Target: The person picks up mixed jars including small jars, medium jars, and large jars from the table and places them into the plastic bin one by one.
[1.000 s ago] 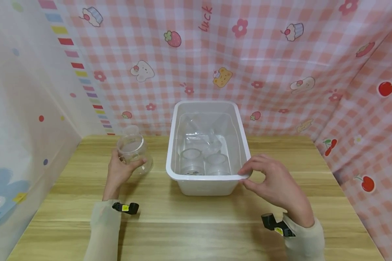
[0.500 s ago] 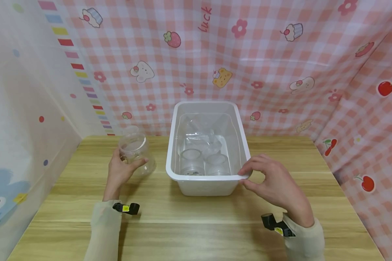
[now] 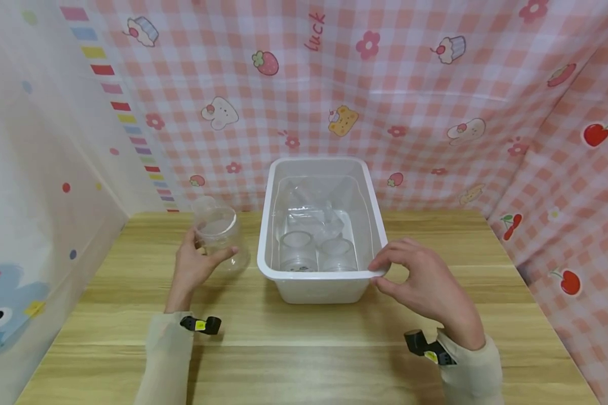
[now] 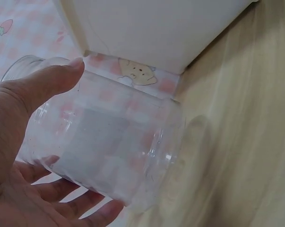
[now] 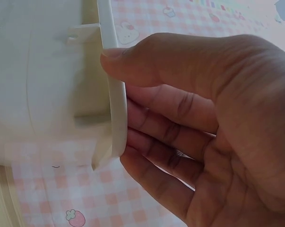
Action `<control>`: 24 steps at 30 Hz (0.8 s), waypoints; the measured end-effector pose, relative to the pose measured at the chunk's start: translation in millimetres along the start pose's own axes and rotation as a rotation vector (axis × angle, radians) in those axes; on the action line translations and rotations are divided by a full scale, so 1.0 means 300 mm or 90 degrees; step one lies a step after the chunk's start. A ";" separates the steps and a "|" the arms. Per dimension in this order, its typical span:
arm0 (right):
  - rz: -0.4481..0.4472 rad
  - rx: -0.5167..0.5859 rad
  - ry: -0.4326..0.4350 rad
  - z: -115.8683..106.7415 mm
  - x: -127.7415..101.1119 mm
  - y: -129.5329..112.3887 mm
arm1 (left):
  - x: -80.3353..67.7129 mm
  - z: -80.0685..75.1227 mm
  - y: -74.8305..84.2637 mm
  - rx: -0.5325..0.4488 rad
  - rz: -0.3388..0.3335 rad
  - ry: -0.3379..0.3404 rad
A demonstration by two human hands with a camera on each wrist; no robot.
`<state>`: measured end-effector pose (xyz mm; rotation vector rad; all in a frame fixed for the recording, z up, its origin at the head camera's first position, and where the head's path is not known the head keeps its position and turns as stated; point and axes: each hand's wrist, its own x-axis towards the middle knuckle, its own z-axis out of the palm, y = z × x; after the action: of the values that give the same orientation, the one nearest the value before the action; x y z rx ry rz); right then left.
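On the left side of the table, my left hand (image 3: 195, 271) grips a clear plastic jar (image 3: 228, 239), its open mouth facing up. In the left wrist view the thumb lies across the near side of the jar (image 4: 107, 137) and the fingers curve round the other side. The jar's base is close over the wood. At the front right corner of a white plastic tub (image 3: 314, 289), my right hand (image 3: 430, 284) pinches the rim between thumb and fingers. The right wrist view shows the thumb on one side of the rim (image 5: 116, 104) and the fingers on the other.
Inside the tub, two clear jars stand upright at the front, a left jar (image 3: 298, 250) and a right jar (image 3: 337, 254). Behind them lie more clear plastic pieces (image 3: 311, 220). The wooden table (image 3: 294, 360) meets a pink checked cloth (image 3: 425, 152) at the back.
My left hand has moved slightly to the right with the jar, closer to the tub. The right hand stays at the tub's corner, and the tub has not moved.
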<state>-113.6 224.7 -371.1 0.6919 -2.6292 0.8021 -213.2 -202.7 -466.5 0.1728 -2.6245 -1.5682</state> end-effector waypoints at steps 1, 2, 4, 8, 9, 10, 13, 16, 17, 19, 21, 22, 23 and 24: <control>0.000 -0.001 0.001 0.001 -0.002 0.001 | 0.000 0.007 -0.002 0.001 -0.002 -0.006; 0.001 -0.002 0.002 0.000 -0.003 0.001 | 0.000 0.015 -0.004 0.002 -0.005 -0.014; 0.003 -0.005 0.005 -0.001 -0.004 -0.001 | -0.001 0.031 -0.008 0.002 -0.007 -0.033; 0.006 -0.004 0.003 0.001 -0.004 -0.002 | -0.005 0.054 -0.012 0.006 -0.004 -0.055; 0.008 -0.002 0.000 0.000 -0.005 -0.003 | -0.007 0.058 -0.012 0.007 0.000 -0.057; 0.009 -0.001 -0.003 0.001 -0.003 -0.004 | -0.007 0.061 -0.012 0.009 0.001 -0.057; 0.015 0.004 -0.009 0.001 -0.001 -0.005 | -0.007 0.068 -0.010 0.011 0.010 -0.060; 0.020 0.007 -0.010 0.001 -0.002 -0.005 | -0.006 0.071 -0.008 0.016 0.012 -0.063; 0.020 0.007 -0.010 0.000 -0.001 -0.006 | -0.006 0.071 -0.007 0.017 0.012 -0.064; 0.016 0.007 -0.008 0.000 -0.001 -0.006 | -0.007 0.067 -0.003 0.019 0.013 -0.058; 0.011 0.007 -0.006 0.001 -0.002 -0.006 | -0.009 0.060 0.002 0.019 0.019 -0.049; 0.008 0.007 -0.004 0.002 -0.002 -0.005 | -0.010 0.056 0.006 0.018 0.025 -0.042; 0.004 0.005 -0.002 0.003 -0.002 -0.005 | -0.011 0.051 0.009 0.018 0.031 -0.034; 0.002 0.005 0.000 0.004 -0.001 -0.005 | -0.013 0.045 0.014 0.016 0.039 -0.025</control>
<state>-112.8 223.1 -371.4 0.6905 -2.6294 0.8131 -211.3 -188.5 -469.1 0.0638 -2.6537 -1.5351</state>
